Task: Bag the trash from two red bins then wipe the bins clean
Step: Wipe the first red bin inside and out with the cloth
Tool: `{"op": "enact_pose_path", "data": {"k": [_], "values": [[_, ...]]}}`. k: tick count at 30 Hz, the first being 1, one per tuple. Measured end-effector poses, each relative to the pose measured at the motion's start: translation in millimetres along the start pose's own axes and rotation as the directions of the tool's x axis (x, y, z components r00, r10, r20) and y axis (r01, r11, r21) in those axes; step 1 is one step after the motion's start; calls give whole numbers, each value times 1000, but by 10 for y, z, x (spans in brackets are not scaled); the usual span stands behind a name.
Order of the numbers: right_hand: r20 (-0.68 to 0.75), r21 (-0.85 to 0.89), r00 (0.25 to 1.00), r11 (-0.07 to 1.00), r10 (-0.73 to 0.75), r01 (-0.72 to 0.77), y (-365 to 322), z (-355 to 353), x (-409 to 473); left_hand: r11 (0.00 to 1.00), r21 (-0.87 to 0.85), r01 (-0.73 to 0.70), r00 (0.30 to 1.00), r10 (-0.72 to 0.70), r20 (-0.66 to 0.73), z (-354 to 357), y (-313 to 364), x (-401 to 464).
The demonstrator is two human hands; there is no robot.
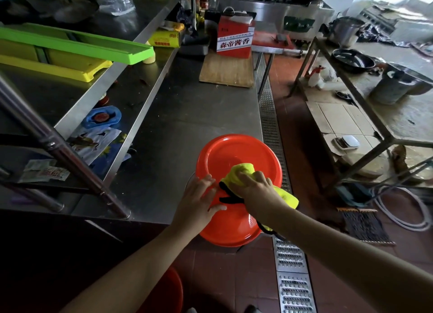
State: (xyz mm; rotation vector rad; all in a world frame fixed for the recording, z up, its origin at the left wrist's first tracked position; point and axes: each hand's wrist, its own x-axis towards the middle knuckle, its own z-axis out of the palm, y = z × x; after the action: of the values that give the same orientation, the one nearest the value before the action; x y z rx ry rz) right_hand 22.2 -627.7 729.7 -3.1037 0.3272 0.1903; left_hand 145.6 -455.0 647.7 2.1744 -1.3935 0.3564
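A glossy red bin (236, 162) is sitting upside down at the steel counter's (187, 116) edge, a bunched yellow cloth (241, 172) lying on its upturned base.

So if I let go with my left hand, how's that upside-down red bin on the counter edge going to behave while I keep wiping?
The red bin overhangs the counter, so it may tip or slide floorward. Its glossy plastic looks light and slippery on steel. The left hand probably steadies it against the yellow cloth.

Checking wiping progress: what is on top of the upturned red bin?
A yellow cloth gripped by the right hand; the left hand rests flat on the red bin. Surface beneath them is hidden.
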Motion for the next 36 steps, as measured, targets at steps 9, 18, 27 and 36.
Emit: {"op": "enact_pose_path", "data": {"k": [9, 18, 27, 36], "values": [[9, -123, 955, 947, -297, 296, 140, -94, 699, 991, -129, 31, 991, -48, -123, 34, 58, 3], [-86, -118, 974, 973, -208, 197, 43, -185, 1284, 998, -49, 48, 991, -53, -124, 83, 20, 58], [11, -178, 993, 978, 114, -110, 735, -283, 976, 996, 89, 30, 990, -18, -137, 137, -2, 81], [60, 19, 997, 999, -40, 39, 454, -108, 68, 987, -27, 160, 985, -161, -56, 144, 80, 17]]}}
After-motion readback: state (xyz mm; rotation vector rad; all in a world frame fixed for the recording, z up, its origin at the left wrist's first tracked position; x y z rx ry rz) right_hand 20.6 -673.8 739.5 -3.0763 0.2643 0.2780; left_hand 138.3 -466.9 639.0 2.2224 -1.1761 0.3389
